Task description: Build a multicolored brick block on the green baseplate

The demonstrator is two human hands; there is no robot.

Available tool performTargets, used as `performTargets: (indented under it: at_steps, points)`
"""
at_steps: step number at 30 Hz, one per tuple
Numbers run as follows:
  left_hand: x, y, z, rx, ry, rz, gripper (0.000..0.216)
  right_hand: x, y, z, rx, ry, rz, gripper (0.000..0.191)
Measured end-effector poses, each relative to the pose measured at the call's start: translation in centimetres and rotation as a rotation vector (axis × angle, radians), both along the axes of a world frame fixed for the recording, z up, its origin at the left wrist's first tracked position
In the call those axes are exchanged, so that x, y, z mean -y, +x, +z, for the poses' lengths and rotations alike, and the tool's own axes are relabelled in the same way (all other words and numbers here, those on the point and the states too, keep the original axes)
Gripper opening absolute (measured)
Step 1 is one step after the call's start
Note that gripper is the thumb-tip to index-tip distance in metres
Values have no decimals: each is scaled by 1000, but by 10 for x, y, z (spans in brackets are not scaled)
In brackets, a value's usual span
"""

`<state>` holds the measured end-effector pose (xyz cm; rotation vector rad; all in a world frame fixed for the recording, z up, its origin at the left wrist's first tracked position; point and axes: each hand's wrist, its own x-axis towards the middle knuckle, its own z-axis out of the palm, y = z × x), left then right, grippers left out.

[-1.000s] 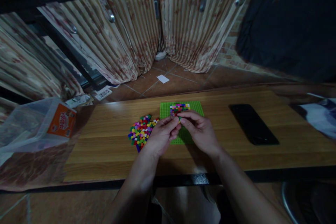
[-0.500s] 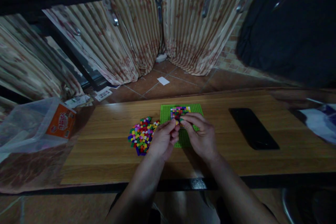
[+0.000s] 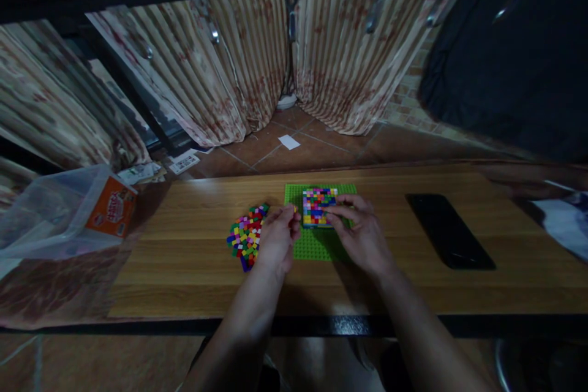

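A green studded baseplate lies on the wooden table, bearing a square block of multicoloured toy bricks. My left hand is closed in a pinch at the plate's left edge, with a small yellowish toy brick at its fingertips. Over the right part of the block, my right hand pinches with thumb and index finger a tiny toy brick, mostly hidden and of unclear colour. Left of the plate spreads a pile of loose toy bricks, partly covered by my left hand.
A black phone-like slab rests on the table at the right. Beyond the left end stands a clear plastic bin with an orange label. The table's dark front edge runs below my forearms. Curtains hang behind.
My hands have moved apart. The left drew back leftward with its yellowish brick, and the right, which held a green brick, came onto the block, uncovering more of it. The view shifted slightly.
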<state>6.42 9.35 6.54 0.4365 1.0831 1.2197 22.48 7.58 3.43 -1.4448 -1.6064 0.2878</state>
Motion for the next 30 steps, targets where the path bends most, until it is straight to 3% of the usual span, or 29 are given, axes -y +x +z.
performTargets:
  at_steps: [24, 30]
  points:
    - [4, 7, 1, 60, -7, -17, 24, -12, -12, -4, -208, -72, -94, 9]
    - [3, 7, 1, 65, -22, -4, 23, -12, -5, -8, -314, -76, -52, 20]
